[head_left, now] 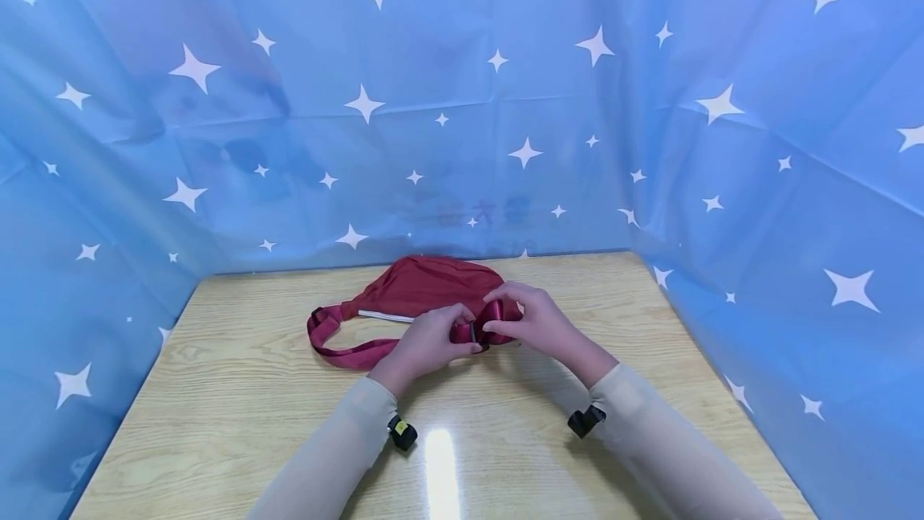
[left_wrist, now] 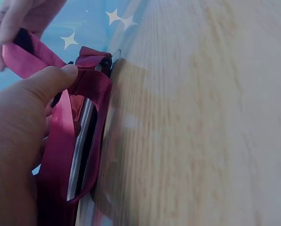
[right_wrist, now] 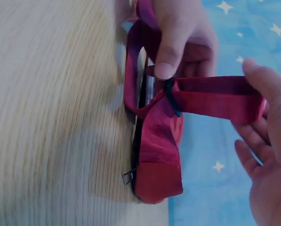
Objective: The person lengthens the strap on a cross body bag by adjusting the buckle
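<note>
A dark red waist bag (head_left: 426, 283) lies toward the back of the table, its pale zipper (head_left: 386, 315) facing me. Its strap (head_left: 354, 357) curves out to the left and round to the front. My left hand (head_left: 431, 337) pinches the strap beside a black slide buckle (right_wrist: 172, 98), thumb on the near side. From that buckle a doubled strap loop (right_wrist: 220, 106) stretches across to my right hand (head_left: 540, 326), which holds its folded end between thumb and fingers. In the left wrist view, some of the left fingers are hidden behind the strap.
The bag rests on a light wood table (head_left: 216, 392). Blue cloth (head_left: 447, 143) with white stars hangs behind it and along both sides. A metal zipper pull (right_wrist: 128, 177) sticks out at the bag's end. Another black buckle (head_left: 316, 316) sits on the strap at left.
</note>
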Action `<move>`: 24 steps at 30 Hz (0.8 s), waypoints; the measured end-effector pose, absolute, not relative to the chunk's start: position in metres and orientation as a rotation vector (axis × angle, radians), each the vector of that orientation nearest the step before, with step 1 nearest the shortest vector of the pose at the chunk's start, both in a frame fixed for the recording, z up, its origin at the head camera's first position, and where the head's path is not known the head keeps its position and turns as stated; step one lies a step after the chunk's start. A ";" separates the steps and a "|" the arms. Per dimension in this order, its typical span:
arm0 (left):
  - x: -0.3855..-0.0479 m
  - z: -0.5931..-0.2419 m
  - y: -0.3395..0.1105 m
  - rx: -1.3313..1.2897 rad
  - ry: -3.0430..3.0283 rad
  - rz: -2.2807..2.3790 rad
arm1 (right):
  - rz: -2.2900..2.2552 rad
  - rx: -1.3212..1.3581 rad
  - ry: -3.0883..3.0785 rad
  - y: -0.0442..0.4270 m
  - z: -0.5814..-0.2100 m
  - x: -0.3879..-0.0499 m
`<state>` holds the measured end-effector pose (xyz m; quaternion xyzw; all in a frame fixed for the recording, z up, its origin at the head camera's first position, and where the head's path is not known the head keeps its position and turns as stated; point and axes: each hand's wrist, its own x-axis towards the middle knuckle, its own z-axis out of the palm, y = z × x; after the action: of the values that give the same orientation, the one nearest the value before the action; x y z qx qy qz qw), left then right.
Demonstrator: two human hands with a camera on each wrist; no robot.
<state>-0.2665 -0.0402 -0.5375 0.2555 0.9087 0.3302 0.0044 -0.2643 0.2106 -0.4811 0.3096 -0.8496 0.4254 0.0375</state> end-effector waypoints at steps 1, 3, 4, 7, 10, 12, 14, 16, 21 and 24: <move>-0.267 -0.538 -0.041 0.799 2.847 1.032 | 1.328 0.937 -2.595 0.211 -0.481 -0.264; -0.267 -0.538 -0.041 0.798 2.851 1.024 | 1.355 0.917 -2.585 0.212 -0.481 -0.264; -0.267 -0.538 -0.041 0.798 2.852 1.022 | 1.372 0.914 -2.583 0.212 -0.481 -0.264; -0.267 -0.539 -0.041 0.806 2.848 1.026 | 1.388 0.927 -2.588 0.213 -0.481 -0.263; -0.267 -0.540 -0.041 0.804 2.848 1.031 | 1.394 0.958 -2.596 0.213 -0.481 -0.263; -0.267 -0.540 -0.041 0.803 2.849 1.035 | 1.367 0.983 -2.606 0.212 -0.482 -0.264; -0.268 -0.540 -0.041 0.802 2.848 1.037 | 1.319 1.009 -2.623 0.211 -0.484 -0.265; -0.267 -0.540 -0.041 0.802 2.845 1.035 | 1.257 1.032 -2.637 0.210 -0.487 -0.266; -0.266 -0.540 -0.041 0.800 2.848 1.028 | 1.231 1.033 -2.630 0.205 -0.491 -0.268; -0.267 -0.541 -0.041 0.798 2.851 1.025 | 1.340 0.995 -2.608 0.202 -0.490 -0.266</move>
<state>-0.2669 -0.0414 -0.5410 0.2547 0.9100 0.3271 0.0041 -0.2662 0.2019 -0.4899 0.3212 -0.8421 0.4327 0.0226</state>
